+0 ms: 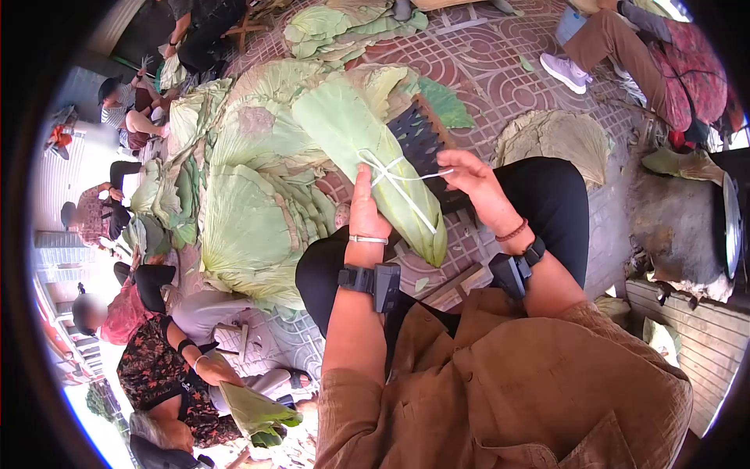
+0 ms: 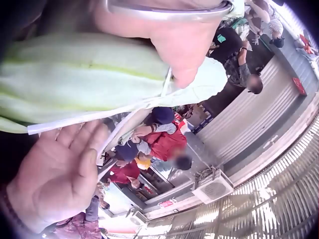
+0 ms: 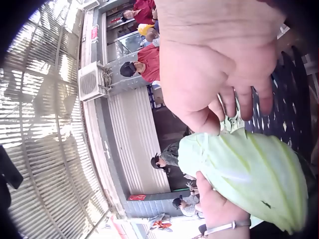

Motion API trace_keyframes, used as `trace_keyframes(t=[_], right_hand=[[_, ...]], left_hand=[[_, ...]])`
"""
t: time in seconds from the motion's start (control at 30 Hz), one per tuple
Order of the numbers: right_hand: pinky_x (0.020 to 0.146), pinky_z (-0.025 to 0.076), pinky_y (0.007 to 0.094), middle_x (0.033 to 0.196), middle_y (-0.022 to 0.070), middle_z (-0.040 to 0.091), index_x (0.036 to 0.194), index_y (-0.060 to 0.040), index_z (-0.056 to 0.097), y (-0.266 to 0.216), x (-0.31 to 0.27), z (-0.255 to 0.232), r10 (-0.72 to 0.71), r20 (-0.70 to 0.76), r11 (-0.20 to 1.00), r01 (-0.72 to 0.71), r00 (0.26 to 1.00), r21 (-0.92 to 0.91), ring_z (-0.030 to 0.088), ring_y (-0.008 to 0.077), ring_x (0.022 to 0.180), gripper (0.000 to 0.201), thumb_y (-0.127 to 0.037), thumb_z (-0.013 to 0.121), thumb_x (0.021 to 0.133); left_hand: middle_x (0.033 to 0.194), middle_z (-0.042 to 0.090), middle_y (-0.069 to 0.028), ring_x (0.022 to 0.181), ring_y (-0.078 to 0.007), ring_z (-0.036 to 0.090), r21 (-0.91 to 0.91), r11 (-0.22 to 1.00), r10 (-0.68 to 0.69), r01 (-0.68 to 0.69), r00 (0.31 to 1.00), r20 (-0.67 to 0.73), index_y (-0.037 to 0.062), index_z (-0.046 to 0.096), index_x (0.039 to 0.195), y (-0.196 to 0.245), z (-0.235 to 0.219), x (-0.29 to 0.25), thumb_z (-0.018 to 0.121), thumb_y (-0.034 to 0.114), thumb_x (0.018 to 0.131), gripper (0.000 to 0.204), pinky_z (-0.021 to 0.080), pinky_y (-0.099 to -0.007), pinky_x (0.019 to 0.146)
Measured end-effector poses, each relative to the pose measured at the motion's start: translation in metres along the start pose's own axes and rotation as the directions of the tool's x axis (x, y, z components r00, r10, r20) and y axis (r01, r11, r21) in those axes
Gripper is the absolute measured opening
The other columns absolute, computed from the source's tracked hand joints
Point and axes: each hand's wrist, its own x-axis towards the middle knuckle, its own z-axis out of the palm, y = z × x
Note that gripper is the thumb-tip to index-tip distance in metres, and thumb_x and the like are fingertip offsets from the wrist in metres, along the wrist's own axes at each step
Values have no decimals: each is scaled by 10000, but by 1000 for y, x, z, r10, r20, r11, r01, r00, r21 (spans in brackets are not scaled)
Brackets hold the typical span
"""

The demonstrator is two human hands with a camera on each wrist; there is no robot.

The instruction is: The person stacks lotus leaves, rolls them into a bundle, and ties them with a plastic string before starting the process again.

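Note:
A long bundle of folded pale green leaves (image 1: 336,125) lies slantwise above the lap, with white string (image 1: 410,205) crossed and looped around its middle. My left hand (image 1: 367,209) grips the bundle from the near side, its thumb up by the string crossing; the fingers behind are hidden. To the right, my right hand (image 1: 483,187) pinches a string end between thumb and finger, held off the bundle. In the left wrist view the string (image 2: 89,115) runs along the bundle (image 2: 89,74) towards the right hand (image 2: 62,172). The right wrist view shows the bundle (image 3: 249,174) below the right hand (image 3: 219,59).
Stacks of large leaves (image 1: 250,223) cover the ground ahead and left. A dark slotted crate (image 1: 418,141) stands behind the bundle, and a round leaf pile (image 1: 555,144) lies to the right. Several people sit around; one at lower left holds a leaf bundle (image 1: 254,410).

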Motion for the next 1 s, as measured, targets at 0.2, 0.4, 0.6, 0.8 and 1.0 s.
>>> trace_keyframes(t=[0.2,0.4,0.6,0.8,1.0], right_hand=[[650,440,219,841,14,581,989,8,583,13,-4,26,-142,-4,949,135,990,-284,521,62,753,263,-191,636,825],[579,441,262,699,41,566,912,-2,582,24,-5,23,-177,26,873,169,984,-458,522,98,641,223,-169,659,786],[572,448,290,675,101,582,832,-14,563,21,-11,21,-211,34,800,192,977,-569,562,155,613,124,-92,627,759],[566,443,293,689,109,592,789,-11,557,12,-15,13,-206,66,744,200,976,-638,566,178,600,66,-67,580,763],[560,434,307,655,95,562,779,-9,555,19,-14,12,-153,142,810,206,978,-549,526,166,570,84,-86,585,767]], left_hand=[[1119,568,-85,991,-230,554,83,996,24,-21,999,-38,76,485,1188,-5,0,4,533,440,865,489,435,-387,886],[1102,574,-72,975,-210,560,170,983,65,-64,998,-4,63,490,1174,-13,-2,4,555,416,859,477,446,-368,865],[1087,579,-72,952,-200,571,214,971,110,-104,994,-16,48,502,1153,-21,2,-2,557,382,867,443,463,-358,837],[1067,587,-89,912,-203,593,281,948,182,-153,980,-80,30,512,1130,-22,-2,-3,558,362,872,422,493,-367,795],[1060,587,-82,916,-217,590,205,962,204,-182,975,-88,36,493,1159,-16,6,-10,573,302,874,398,500,-372,789]])
